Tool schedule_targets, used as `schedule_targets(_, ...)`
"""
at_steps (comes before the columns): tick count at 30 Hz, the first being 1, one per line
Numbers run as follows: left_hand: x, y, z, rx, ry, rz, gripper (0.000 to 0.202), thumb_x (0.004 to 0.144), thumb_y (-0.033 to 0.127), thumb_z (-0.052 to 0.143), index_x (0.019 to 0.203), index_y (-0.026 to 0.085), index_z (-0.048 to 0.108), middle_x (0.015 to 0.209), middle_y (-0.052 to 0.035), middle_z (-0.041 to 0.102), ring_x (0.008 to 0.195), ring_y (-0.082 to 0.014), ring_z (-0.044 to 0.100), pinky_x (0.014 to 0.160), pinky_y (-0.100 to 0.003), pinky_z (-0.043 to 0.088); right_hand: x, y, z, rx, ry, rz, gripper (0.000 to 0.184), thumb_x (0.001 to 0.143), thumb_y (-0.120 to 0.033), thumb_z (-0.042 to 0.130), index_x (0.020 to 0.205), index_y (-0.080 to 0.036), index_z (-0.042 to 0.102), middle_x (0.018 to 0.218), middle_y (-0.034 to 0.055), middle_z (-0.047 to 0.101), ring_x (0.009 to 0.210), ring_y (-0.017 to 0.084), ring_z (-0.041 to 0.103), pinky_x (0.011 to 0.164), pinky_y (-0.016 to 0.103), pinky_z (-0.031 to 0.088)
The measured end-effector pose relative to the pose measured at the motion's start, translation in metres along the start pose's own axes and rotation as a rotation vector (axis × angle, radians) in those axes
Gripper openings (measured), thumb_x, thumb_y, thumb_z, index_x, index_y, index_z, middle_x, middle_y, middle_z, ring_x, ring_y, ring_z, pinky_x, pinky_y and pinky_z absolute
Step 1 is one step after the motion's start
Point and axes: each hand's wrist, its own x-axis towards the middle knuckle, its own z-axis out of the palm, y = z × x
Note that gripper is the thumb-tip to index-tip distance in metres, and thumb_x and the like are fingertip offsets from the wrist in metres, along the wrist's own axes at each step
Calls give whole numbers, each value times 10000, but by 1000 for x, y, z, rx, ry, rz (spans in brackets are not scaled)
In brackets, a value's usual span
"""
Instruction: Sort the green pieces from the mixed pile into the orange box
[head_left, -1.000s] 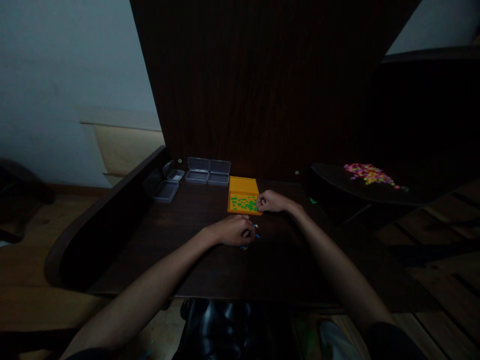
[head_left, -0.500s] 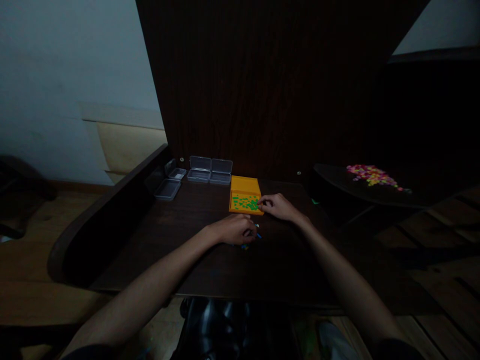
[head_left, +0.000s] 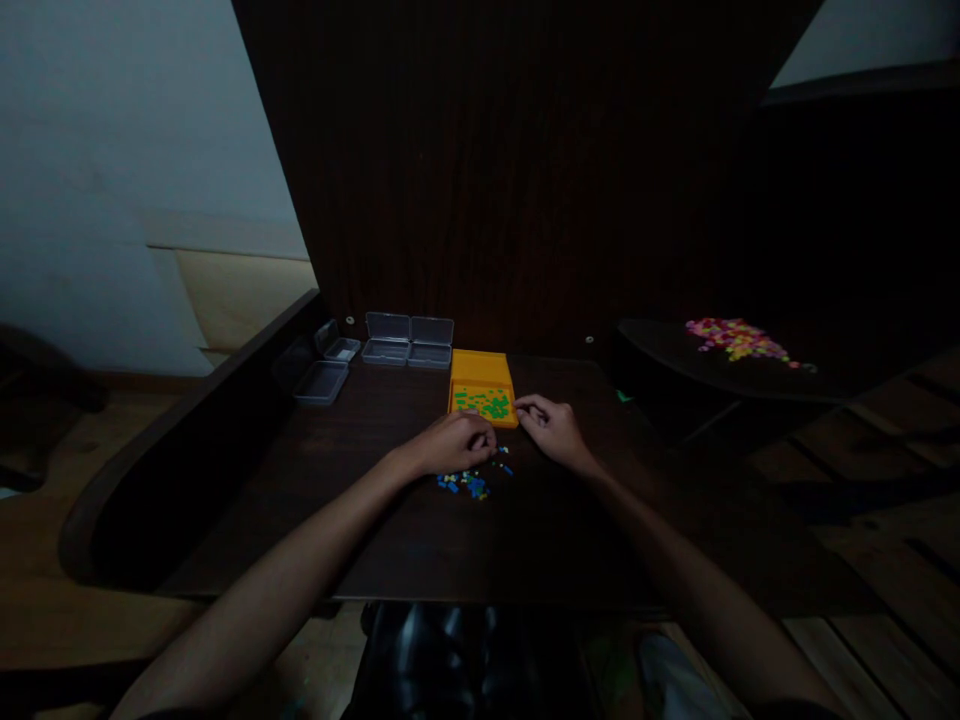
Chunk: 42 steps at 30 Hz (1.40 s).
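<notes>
An orange tray (head_left: pixel 480 366) with green pieces (head_left: pixel 486 403) in it sits at the middle of the dark wooden table (head_left: pixel 420 540). My left hand (head_left: pixel 454 442) rests knuckles-up just in front of the tray, fingers curled; what it holds, if anything, is hidden. A small heap of blue and mixed-colour pieces (head_left: pixel 469 483) lies on the table right below that hand. My right hand (head_left: pixel 551 428) lies beside the tray's near right corner, fingers bent in a pinch, its contents too small to see.
Several clear plastic boxes (head_left: pixel 409 342) stand open at the back left of the table, one more (head_left: pixel 321 382) by the raised left rim. A pile of pink and yellow pieces (head_left: pixel 735 340) lies on a dark shelf to the right. A dark wooden panel rises behind the table.
My right hand has drawn back from over the tray to its near right corner. My left hand has shifted up toward the tray, uncovering the heap of blue pieces.
</notes>
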Motion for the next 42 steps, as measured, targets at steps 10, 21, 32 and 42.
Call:
schedule_targets(10, 4, -25, 2, 95, 299, -266, 120, 872, 230, 579, 812, 165, 661, 715, -28, 608, 767, -189, 532, 697, -289, 421, 0, 2, -1, -131, -134, 28, 304, 912, -343, 468, 1031, -172, 689, 701, 21, 626, 610, 129, 523, 601, 233, 351)
schedule_targets(21, 13, -29, 15, 159, 362, -424, 165, 882, 228, 540, 772, 160, 641, 804, -55, 581, 872, -228, 524, 862, -369, 430, -2, -5, 4, -298, -244, 34, 299, 915, -416, 507, 1008, -202, 694, 693, 19, 651, 609, 135, 566, 595, 239, 331)
schedule_targets(32, 2, -38, 4, 131, 314, -269, 259, 901, 180, 438, 909, 167, 697, 942, -75, 548, 988, -237, 483, 935, -391, 413, -3, -7, 3, -357, -269, 14, 302, 913, -407, 520, 1070, -210, 687, 672, 12, 648, 611, 140, 570, 588, 243, 328)
schedule_targets(42, -2, -36, 4, 266, 246, -80, 266, 861, 227, 516, 1022, 155, 716, 969, -91, 536, 961, -245, 469, 900, -408, 444, -2, -11, 3, -457, -290, 29, 327, 912, -381, 523, 1163, -219, 658, 790, 25, 709, 704, 163, 636, 655, 243, 398)
